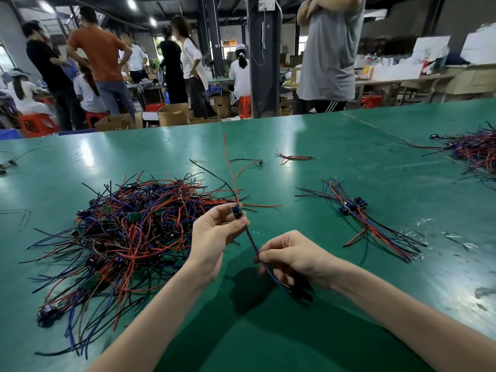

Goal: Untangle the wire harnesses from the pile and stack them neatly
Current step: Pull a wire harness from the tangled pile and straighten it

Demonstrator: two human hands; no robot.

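A big tangled pile of red, blue and black wire harnesses (pixel 126 234) lies on the green table (pixel 308 331) at the left. My left hand (pixel 212 237) pinches the small blue connector block of one harness (pixel 236 211) above the table, just right of the pile. Its red and black wires stick up and away. My right hand (pixel 292 257) pinches the same harness's blue and red wires lower down, pulling them straight. To the right lies a small stack of sorted harnesses (pixel 357 213), their blue connectors side by side.
Two loose harnesses (pixel 294 157) lie farther back in the middle. Another tangled pile (pixel 475 151) sits at the far right. A person in a grey shirt (pixel 330 49) stands at the table's far edge; other people and cardboard boxes are behind.
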